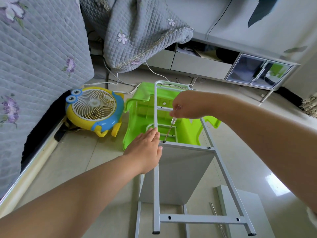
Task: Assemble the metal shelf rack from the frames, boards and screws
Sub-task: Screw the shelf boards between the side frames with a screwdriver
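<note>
Standing on the tiled floor, the grey metal frame rose before a green plastic stool, a shelf board fixed under its middle crossbar. The left hand lay flat, fingers straight, against the frame's left upright. The right hand gripped a screwdriver, tip seated in a screw on that crossbar.

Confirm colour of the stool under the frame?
Bright lime green plastic stool, seen in the head view, behind the grey metal frame.
</note>
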The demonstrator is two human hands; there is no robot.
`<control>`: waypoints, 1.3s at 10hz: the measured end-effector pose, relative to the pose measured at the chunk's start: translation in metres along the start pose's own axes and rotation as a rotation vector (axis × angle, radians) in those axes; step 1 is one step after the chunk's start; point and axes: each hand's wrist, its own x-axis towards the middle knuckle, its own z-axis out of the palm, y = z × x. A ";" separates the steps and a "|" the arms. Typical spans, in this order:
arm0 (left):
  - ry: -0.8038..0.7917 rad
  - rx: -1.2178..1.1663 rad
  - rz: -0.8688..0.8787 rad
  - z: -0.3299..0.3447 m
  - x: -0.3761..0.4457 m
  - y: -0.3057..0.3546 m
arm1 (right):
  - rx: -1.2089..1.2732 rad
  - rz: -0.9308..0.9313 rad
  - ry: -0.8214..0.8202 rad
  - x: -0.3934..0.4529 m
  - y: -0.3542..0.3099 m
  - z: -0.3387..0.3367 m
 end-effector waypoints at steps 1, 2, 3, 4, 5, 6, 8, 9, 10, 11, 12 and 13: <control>-0.006 -0.003 0.001 0.000 0.000 0.000 | -0.056 0.022 -0.022 -0.002 0.004 0.001; 0.006 0.000 0.008 0.000 0.000 -0.001 | -0.133 -0.071 -0.038 -0.010 -0.002 0.000; 0.015 -0.008 0.008 0.000 0.000 -0.001 | -0.220 -0.128 -0.011 -0.016 -0.008 -0.002; 0.019 -0.013 0.004 0.001 0.001 0.000 | -0.214 -0.086 0.050 -0.011 -0.013 -0.002; 0.022 -0.009 0.006 0.001 0.000 0.000 | 0.016 0.071 -0.064 0.001 -0.006 -0.003; 0.023 -0.018 0.005 0.001 -0.001 0.000 | 0.033 0.122 -0.141 -0.003 -0.001 -0.003; 0.059 -0.033 0.025 0.004 0.000 -0.002 | -0.539 -0.221 -0.008 -0.028 -0.024 0.001; 0.081 -0.048 0.040 0.005 -0.001 -0.004 | -0.494 -0.196 -0.011 -0.020 -0.024 -0.001; 0.110 -0.085 0.048 0.010 -0.001 -0.006 | -0.024 0.104 -0.194 0.007 -0.015 -0.002; 0.119 -0.117 0.049 0.014 -0.001 -0.007 | 0.335 0.344 -0.378 0.023 -0.006 -0.008; 0.134 -0.133 0.055 0.015 -0.001 -0.006 | 0.058 0.180 -0.303 0.013 -0.012 -0.010; 0.135 -0.147 0.043 0.016 0.000 -0.007 | -0.364 -0.093 -0.105 -0.008 -0.020 -0.007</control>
